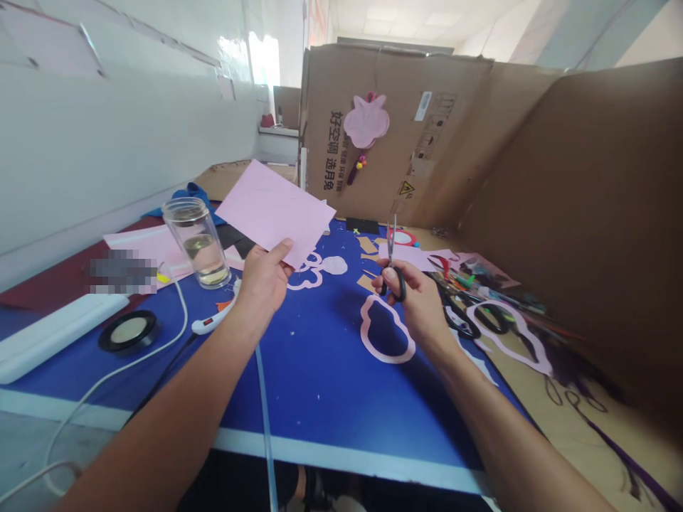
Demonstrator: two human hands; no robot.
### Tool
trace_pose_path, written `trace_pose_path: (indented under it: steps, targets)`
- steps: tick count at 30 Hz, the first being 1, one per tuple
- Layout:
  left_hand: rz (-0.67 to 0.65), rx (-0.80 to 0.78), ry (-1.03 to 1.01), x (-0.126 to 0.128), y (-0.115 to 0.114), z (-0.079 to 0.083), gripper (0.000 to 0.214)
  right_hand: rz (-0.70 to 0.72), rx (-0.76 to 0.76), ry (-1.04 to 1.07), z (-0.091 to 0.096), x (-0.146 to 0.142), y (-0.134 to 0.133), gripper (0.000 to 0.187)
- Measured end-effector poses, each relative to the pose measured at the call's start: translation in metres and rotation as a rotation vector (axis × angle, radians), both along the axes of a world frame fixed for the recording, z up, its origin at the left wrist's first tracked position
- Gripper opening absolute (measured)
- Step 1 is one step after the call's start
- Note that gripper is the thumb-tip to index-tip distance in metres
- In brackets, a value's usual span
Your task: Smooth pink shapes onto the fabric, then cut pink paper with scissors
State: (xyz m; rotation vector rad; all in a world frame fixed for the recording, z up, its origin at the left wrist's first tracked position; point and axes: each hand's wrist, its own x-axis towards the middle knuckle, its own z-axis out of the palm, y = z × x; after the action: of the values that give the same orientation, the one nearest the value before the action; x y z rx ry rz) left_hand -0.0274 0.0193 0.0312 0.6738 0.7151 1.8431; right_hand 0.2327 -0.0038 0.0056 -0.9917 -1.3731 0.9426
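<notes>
Clock centred on table (320, 398), 12 at far edge. Cardboard panel (405, 192) stands from 12 round to 2; ornament (366, 124) hangs on its near face at 1. Left hand (265, 279) at 11, paper sheet (273, 210) held above table. Jar (198, 245) at 10. At 9: power strip (61, 338) outermost, tape roll (129, 331), then glue gun (210, 323). Right hand (421, 297) between 2 and 3, scissors (400, 283) in it; paper outline (368, 343) at 3.

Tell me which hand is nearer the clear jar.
Left. The left hand, holding pink paper, is just right of the clear jar; the right hand, holding scissors, is farther right.
</notes>
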Motion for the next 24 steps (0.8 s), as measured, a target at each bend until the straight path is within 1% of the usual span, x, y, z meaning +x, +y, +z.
trace_pose_path:
  steps: [5, 8, 19, 24]
  targets:
    - [0.062, 0.037, 0.0, -0.002, 0.0, 0.008, 0.052, -0.027, 0.003, 0.006, 0.005, 0.001, 0.0, 0.048]
    - [0.065, 0.035, 0.013, -0.003, 0.0, 0.01, 0.051, -0.038, 0.009, 0.03, 0.009, 0.001, 0.001, 0.047]
    - [0.032, -0.016, 0.062, 0.004, 0.0, 0.006, 0.058, -0.061, 0.066, 0.046, 0.009, 0.014, 0.007, 0.046]
    - [0.009, 0.0, 0.097, 0.003, 0.001, 0.003, 0.054, -0.076, 0.073, 0.042, 0.009, 0.017, 0.008, 0.049]
